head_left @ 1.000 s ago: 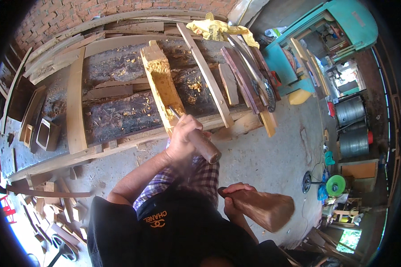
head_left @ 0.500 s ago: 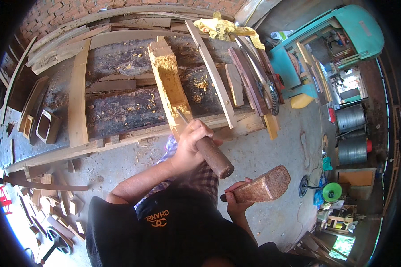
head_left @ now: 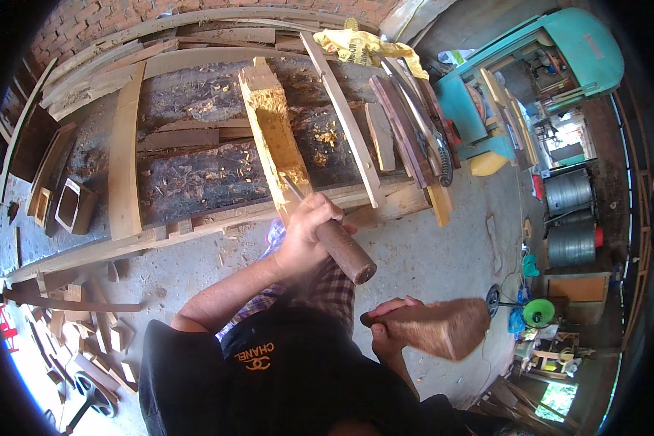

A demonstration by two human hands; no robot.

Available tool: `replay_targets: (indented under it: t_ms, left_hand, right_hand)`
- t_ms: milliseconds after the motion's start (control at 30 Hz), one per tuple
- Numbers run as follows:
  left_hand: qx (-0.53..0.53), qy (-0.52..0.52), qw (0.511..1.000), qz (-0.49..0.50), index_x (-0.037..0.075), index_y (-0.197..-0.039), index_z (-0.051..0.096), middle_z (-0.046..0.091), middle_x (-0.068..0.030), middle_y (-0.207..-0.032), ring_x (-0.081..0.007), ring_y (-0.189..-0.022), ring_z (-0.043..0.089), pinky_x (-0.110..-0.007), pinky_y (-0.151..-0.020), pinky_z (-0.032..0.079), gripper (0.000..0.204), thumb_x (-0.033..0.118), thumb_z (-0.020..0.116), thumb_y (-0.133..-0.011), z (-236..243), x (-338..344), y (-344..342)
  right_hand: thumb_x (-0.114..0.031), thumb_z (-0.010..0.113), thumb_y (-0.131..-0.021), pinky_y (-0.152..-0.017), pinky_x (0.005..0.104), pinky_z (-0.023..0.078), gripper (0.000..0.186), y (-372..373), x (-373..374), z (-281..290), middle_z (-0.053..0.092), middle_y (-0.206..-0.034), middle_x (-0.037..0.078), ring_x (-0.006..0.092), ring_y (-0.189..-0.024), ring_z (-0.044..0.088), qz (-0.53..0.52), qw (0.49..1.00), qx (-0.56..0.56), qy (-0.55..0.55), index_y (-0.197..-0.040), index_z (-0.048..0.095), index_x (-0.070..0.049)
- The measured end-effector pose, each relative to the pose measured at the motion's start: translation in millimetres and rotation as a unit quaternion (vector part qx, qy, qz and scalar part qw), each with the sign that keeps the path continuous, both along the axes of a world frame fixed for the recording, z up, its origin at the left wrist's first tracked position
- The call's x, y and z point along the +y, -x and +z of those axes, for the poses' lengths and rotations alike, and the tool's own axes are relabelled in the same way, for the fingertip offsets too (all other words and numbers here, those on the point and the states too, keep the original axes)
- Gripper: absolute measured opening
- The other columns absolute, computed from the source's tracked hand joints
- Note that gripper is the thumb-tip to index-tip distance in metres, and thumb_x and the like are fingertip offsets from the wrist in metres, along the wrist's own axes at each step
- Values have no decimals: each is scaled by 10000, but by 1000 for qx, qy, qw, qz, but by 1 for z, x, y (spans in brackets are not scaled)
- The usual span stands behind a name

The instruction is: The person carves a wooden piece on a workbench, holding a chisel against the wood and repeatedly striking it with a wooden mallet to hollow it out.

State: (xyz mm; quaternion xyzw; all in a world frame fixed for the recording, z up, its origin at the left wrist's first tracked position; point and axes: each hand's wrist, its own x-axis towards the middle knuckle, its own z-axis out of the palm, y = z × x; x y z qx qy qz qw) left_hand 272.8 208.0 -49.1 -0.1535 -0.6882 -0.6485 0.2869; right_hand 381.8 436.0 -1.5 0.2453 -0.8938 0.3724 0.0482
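My left hand [head_left: 312, 232] is closed round a chisel with a thick brown cylindrical handle [head_left: 345, 254]. Its thin blade reaches the near end of a long hollow cut in a pale yellow timber [head_left: 265, 116], which lies crosswise on the workbench with rough chipped surfaces in the cut. At lower right my right hand [head_left: 389, 323] grips the short handle of a wooden mallet, whose brown block head [head_left: 447, 327] is blurred by motion and held apart from the chisel's end.
The bench [head_left: 182, 174] holds dark bark slabs, loose boards, small wooden boxes [head_left: 76, 207], a saw [head_left: 443, 167] and a yellow sack [head_left: 363, 47]. A turquoise machine [head_left: 588, 51] stands at upper right, metal drums [head_left: 570, 243] at right, offcuts [head_left: 87, 334] at lower left.
The mallet rose from lower right and has since swung slightly down and right again. The timber and chisel appear shifted slightly right since a second ago, along with the view.
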Motion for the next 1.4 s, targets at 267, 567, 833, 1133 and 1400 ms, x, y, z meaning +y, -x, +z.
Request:
replay_targets:
  t_ms: [267,567,833,1133,1400]
  left_hand:
    - [-10,65,998,-13,79,-863,533,526,-50,-805,-233,-773,541,-347,-661,425,327,76,812,-692,-2,-4,-2]
    - [-18,90,994,-58,86,-851,531,568,-46,-812,-226,-792,565,-346,-673,445,323,88,813,-696,-6,-11,0]
    - [-14,52,998,-39,77,-847,554,566,-81,-791,-288,-790,557,-380,-662,442,313,75,805,-660,-11,-8,0]
    - [16,71,997,-39,93,-830,546,583,-60,-803,-285,-788,538,-382,-666,426,323,105,814,-650,-20,-8,-5]
    - [30,55,998,-26,91,-822,541,581,-53,-782,-279,-780,536,-382,-658,418,325,118,815,-651,-20,-7,-1]
  right_hand:
    - [-327,717,-776,-961,350,311,557,-13,-3,-17,632,-791,33,136,-754,580,-93,981,-92,144,-1128,374,-65]
    - [-137,731,-764,-811,358,465,419,14,-18,36,579,-1017,85,231,-942,596,157,976,2,150,-1140,559,-72]
    - [-92,733,-675,-753,330,434,222,-8,-2,-5,608,-826,42,186,-783,606,-57,982,-137,121,-884,664,-64]
    - [-168,823,-669,-718,328,492,441,4,1,-32,636,-848,111,204,-790,613,1,998,36,55,-992,554,-34]
    - [-128,788,-683,-716,329,501,301,1,-17,-12,630,-881,83,222,-752,606,-61,998,-9,33,-913,603,-68]
